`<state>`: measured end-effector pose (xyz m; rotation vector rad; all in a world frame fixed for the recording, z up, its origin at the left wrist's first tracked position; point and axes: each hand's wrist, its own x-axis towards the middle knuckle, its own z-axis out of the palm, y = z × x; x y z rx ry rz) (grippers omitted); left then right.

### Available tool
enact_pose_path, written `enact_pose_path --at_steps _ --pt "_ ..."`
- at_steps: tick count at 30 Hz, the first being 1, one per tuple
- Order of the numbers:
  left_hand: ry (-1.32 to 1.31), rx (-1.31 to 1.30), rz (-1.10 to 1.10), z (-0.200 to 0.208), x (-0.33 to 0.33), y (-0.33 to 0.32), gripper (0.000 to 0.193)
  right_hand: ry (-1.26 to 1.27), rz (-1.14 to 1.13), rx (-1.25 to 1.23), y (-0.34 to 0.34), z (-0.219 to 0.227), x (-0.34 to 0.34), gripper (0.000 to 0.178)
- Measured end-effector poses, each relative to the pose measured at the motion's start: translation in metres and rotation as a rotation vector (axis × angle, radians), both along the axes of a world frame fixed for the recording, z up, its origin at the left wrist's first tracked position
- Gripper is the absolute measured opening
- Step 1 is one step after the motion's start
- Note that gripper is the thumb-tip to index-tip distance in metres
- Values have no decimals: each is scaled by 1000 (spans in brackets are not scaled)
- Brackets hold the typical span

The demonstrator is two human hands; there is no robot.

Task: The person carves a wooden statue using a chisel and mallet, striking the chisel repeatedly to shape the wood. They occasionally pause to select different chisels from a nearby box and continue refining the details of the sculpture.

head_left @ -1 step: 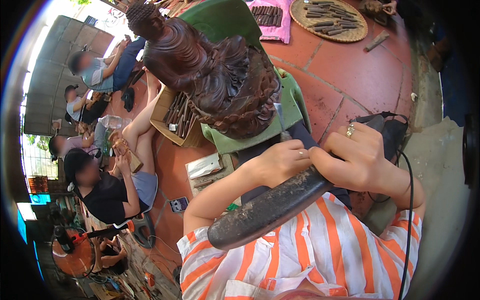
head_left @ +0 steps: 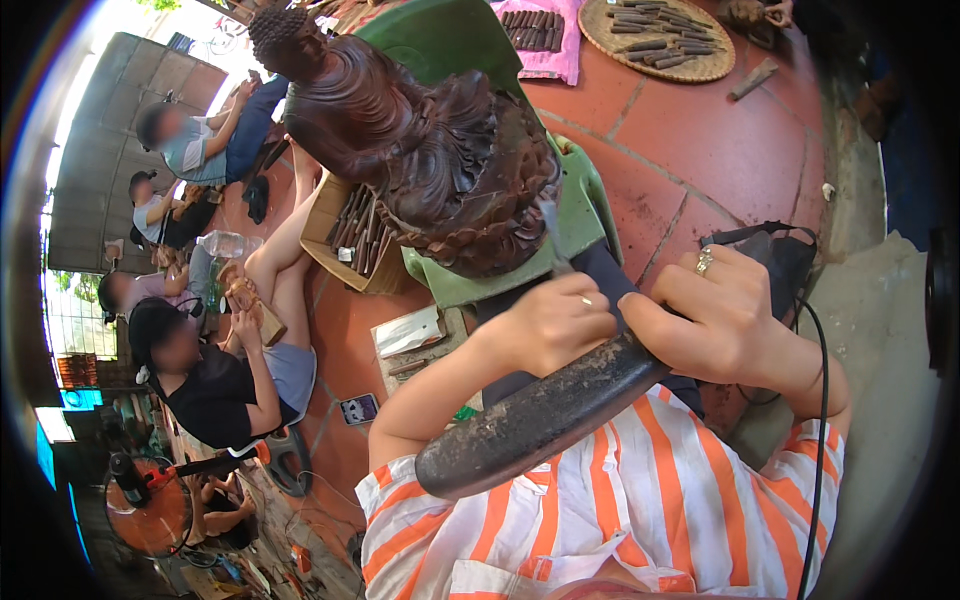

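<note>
A dark carved wooden statue of a seated figure (head_left: 340, 105) leans back on a green plastic chair (head_left: 460, 285) in front of me. My left hand (head_left: 560, 318) is closed round the handle of a chisel (head_left: 552, 232). The handle is mostly hidden in the fist, and the metal blade points up at the right side of the statue's carved base, seemingly touching it. My right hand (head_left: 712, 312) grips one end of a thick, dark, worn mallet (head_left: 530, 420), which lies slantwise before my striped shirt. Its far end reaches below my left forearm.
A cardboard box (head_left: 318, 240) of tools stands left of the chair. Nearby lie a phone (head_left: 358, 408) and a board (head_left: 388, 375). Behind right are a round woven tray (head_left: 597, 20) and pink cloth (head_left: 570, 70) with tools. Several people sit at left; a black cable (head_left: 822, 400) hangs by my right arm.
My left hand has turned slightly, and the chisel blade has shifted a little to the left against the base. The right hand and mallet have hardly moved.
</note>
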<state>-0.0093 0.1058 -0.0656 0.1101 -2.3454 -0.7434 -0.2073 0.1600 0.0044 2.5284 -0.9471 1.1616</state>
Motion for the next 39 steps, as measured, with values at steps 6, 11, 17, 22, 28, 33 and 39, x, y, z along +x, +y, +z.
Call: enact_pose_path --at_steps 6,11,17,22,28,33,39 --pt "380 -247 300 13 32 -20 22 31 34 90 3 3 4 18" --pt "494 -89 348 11 42 -22 21 47 59 119 3 6 11 18" --pt "588 -37 289 12 42 -32 20 30 83 49 -7 10 16 16" --pt "598 -50 287 10 47 -35 19 234 -141 -110 -12 10 24 16" --pt "499 -81 339 11 42 -32 19 183 -70 -146 -24 -5 24 16" --pt "477 -153 335 5 41 -32 20 96 91 -122 -21 -10 20 15" --pt "100 -395 202 17 22 -35 22 112 -113 -4 -9 -7 9 16"
